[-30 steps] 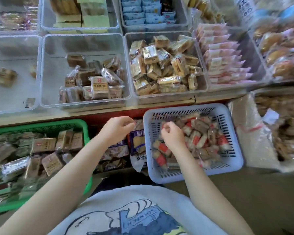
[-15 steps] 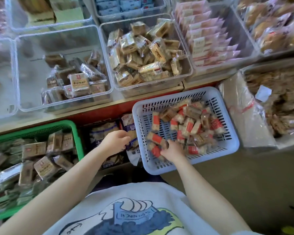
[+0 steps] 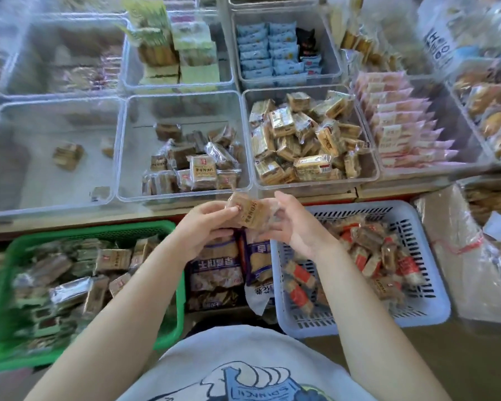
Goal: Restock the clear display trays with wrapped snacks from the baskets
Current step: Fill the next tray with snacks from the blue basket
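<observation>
Head view: left hand [image 3: 206,224] and right hand [image 3: 297,227] both pinching one tan wrapped snack [image 3: 250,212], held up between them just below clear tray [image 3: 182,195], between green basket [image 3: 168,227] and blue basket [image 3: 428,273].

Tan wrapped snack [image 3: 250,212] (tilted), held aloft.

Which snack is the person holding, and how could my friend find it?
Start at the blue basket on the right, then look to its upper left corner, where the two hands meet. The left hand and right hand hold one tan wrapped snack between them. It is the only snack up in the air, not in a basket or tray.
</observation>
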Action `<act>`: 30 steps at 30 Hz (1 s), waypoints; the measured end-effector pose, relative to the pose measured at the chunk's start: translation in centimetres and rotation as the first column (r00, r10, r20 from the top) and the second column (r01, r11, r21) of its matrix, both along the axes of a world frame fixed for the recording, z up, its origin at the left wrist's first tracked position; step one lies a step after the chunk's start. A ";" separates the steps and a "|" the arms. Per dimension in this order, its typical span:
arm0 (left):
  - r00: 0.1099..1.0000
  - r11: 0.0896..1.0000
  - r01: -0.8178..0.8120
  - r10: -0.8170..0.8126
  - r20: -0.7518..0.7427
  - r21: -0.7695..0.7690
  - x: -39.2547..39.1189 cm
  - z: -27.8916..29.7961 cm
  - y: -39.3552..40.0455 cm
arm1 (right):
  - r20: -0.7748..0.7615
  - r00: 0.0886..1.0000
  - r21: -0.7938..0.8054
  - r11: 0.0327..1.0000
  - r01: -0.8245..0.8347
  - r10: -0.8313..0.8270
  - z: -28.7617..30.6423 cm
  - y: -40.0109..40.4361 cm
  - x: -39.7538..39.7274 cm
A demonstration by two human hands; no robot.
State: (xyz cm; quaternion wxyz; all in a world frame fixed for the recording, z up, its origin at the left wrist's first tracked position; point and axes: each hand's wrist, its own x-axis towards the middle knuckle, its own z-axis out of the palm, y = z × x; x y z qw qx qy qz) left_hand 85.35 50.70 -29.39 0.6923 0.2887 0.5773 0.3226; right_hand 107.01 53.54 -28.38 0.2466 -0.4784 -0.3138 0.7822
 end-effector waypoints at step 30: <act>0.831 0.896 0.344 -0.430 -0.353 -0.281 13.7 -5.5 -1.6 | 0.809 0.233 -0.453 0.826 -0.337 0.539 -16.8 -10.9 14.8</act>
